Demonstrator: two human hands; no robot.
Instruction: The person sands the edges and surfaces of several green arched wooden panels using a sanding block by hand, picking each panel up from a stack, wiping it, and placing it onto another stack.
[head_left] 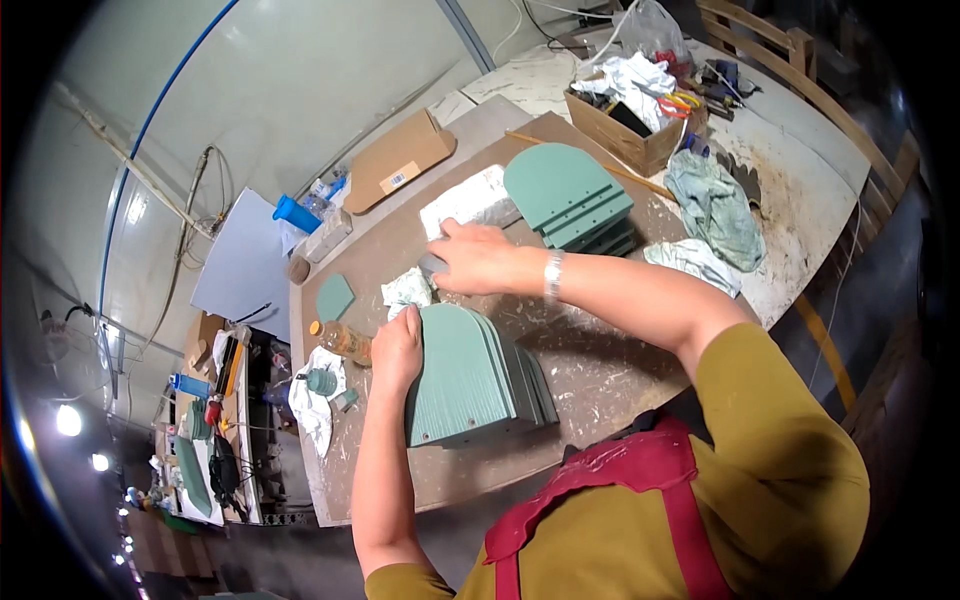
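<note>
A stack of green round-topped panels (pixel 462 370) stands at the near middle of the table, its top panel grooved along its length. My left hand (pixel 397 352) is closed on the left edge of that stack, near the rounded end. Beyond it my right hand (pixel 472 258) grips a small grey pad (pixel 432 265), mostly hidden by the fingers. Under and beside this pad lies a crumpled white cloth (pixel 407 290). A second stack of green round-topped panels (pixel 565 192), with small holes, stands farther back, past my right forearm.
Left of my hand are an orange-capped bottle (pixel 342 340), a small green jar (pixel 321 381) and a small green piece (pixel 335 297). A flat cardboard box (pixel 402 160) and white package (pixel 470 203) lie behind. At the far right are a cardboard box (pixel 625 135) of tools and rags (pixel 714 205).
</note>
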